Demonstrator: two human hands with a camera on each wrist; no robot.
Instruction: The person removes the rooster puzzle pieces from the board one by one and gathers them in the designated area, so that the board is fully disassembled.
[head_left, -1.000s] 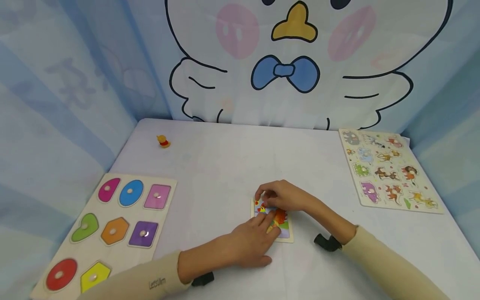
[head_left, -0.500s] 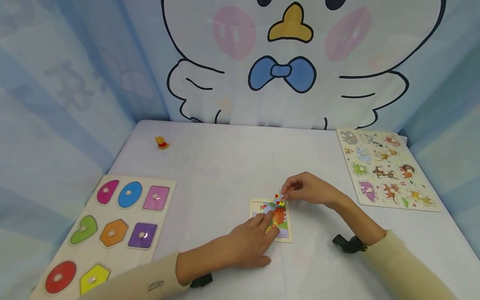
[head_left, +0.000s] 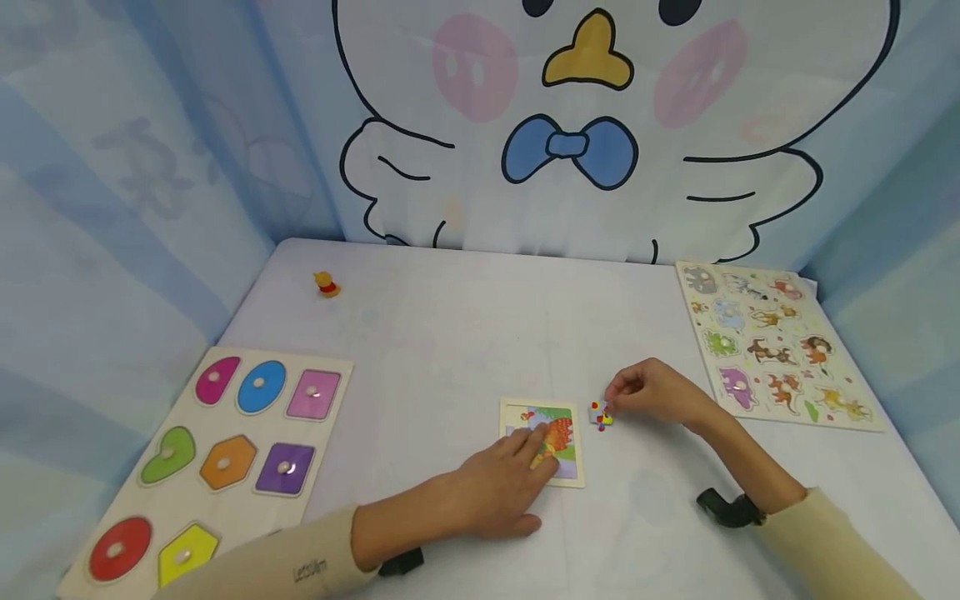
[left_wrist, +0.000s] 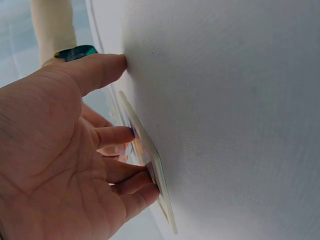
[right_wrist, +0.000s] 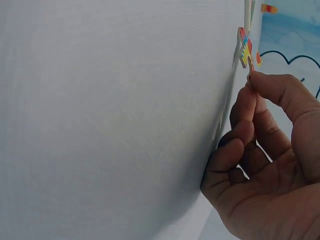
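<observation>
In the head view a small jigsaw puzzle in a pale frame (head_left: 580,467) lies at mid-table, its picture showing orange, green and lilac. My left hand (head_left: 498,486) rests on it with spread, nearly straight fingers that hide its lower left part. The left wrist view shows those fingertips (left_wrist: 150,192) pressing on the puzzle board (left_wrist: 159,167). Just right of the frame, my right hand (head_left: 660,396) pinches a small jigsaw piece (head_left: 599,415) with red, yellow and pale blue print. Thumb and forefinger hold the jigsaw piece (right_wrist: 245,49) by its edge in the right wrist view.
A knobbed shape board (head_left: 322,433) lies at the left, partly under the left sleeve (head_left: 300,554). An animal peg board (head_left: 810,392) lies at the far right. A small yellow and red figure (head_left: 326,284) stands at the back left. Printed curtains (head_left: 480,192) border the table.
My right hand has lifted the jigsaw piece off the puzzle's top and carried it to the right, beyond the frame. My left hand stays on the puzzle.
</observation>
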